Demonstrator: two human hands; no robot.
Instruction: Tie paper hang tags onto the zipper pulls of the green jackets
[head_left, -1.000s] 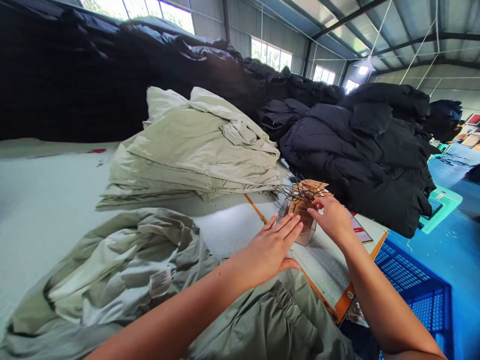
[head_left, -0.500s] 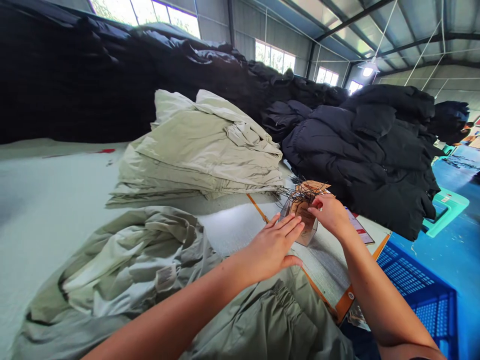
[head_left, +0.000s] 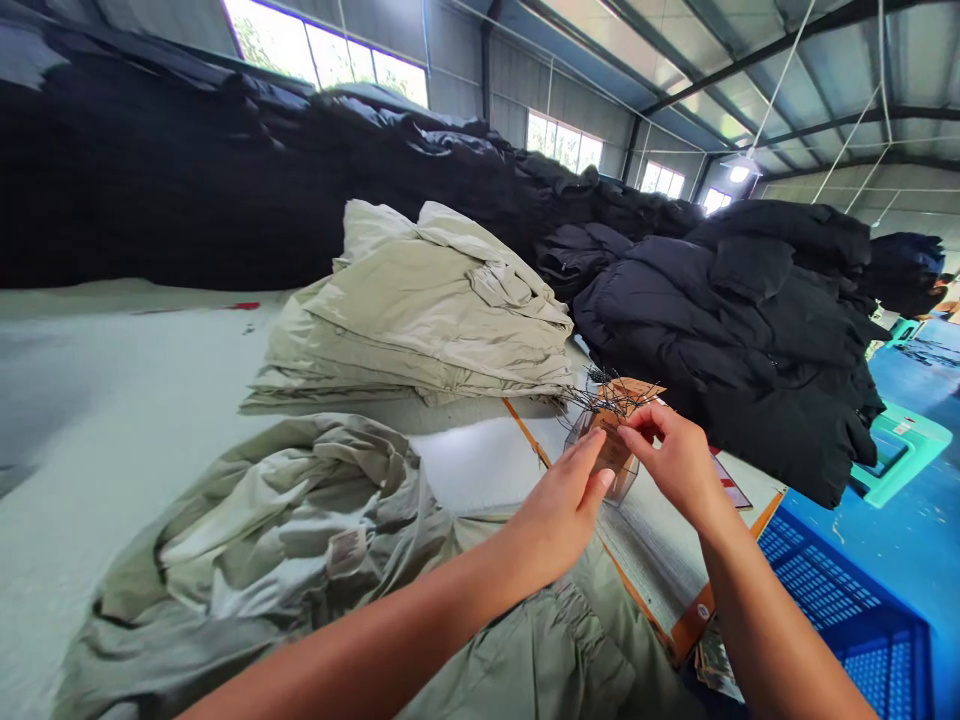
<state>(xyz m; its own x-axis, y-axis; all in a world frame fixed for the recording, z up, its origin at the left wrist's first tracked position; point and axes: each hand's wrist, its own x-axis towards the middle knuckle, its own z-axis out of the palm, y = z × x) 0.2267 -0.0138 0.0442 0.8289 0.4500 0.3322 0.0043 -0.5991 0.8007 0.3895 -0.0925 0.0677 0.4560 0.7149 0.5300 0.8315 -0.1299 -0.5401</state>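
Both hands were found at a clear holder (head_left: 625,488) of brown tags (head_left: 616,456) on the table (head_left: 660,545).

The tags were seated in the holder, with tangled black strings (head_left: 616,400) spread over its top. The left hand (head_left: 559,512) was held open beside the holder, fingers extended; contact could not be confirmed. The right hand (head_left: 679,458) was bent into a pinch at the tags, thumb and forefinger tips brought close; whether a tag or string was gripped could not be told. A grey-green garment (head_left: 555,645) was laid beneath the left forearm. In judgement, the holder was best steadied by the left hand and any pinched tag best eased up slowly, since the strings could be knotted by a tug.
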